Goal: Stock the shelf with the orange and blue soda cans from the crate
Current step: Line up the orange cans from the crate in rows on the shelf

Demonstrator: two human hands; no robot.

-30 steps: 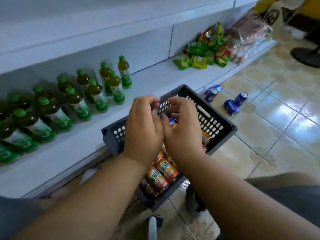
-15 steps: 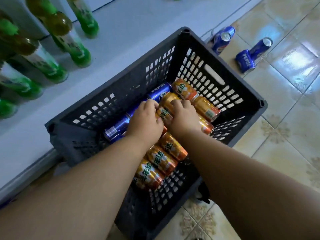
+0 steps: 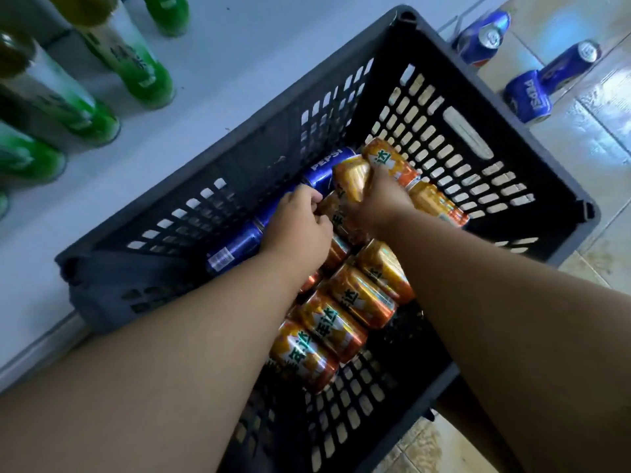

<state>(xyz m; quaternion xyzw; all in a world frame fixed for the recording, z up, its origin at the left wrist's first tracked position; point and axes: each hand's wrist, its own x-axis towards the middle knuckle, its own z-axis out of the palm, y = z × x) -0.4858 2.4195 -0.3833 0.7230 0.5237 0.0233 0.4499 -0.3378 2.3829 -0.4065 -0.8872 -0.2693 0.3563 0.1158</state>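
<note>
Both hands are down inside the dark slotted crate [image 3: 485, 138], which sits against the white shelf [image 3: 239, 63] off to the left hand's side, green bottles [image 3: 143, 70] standing further out there. Orange soda cans [image 3: 358, 298] lie between the forearms, blue Pepsi cans [image 3: 235, 245] beside the left hand. Right hand [image 3: 379, 206] grips an orange can [image 3: 351, 179], left hand [image 3: 297, 227] curls onto another can, can't tell how firmly.

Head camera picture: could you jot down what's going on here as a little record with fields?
place: dark plastic crate on a tiled floor, against a white shelf
in crate: orange cans and blue cans lying on their sides
left hand: fingers curled round a can between the blue and orange ones; which can is unclear
right hand: grips an orange can
on shelf: green-labelled bottles
on floor: three blue cans beyond the crate
</note>
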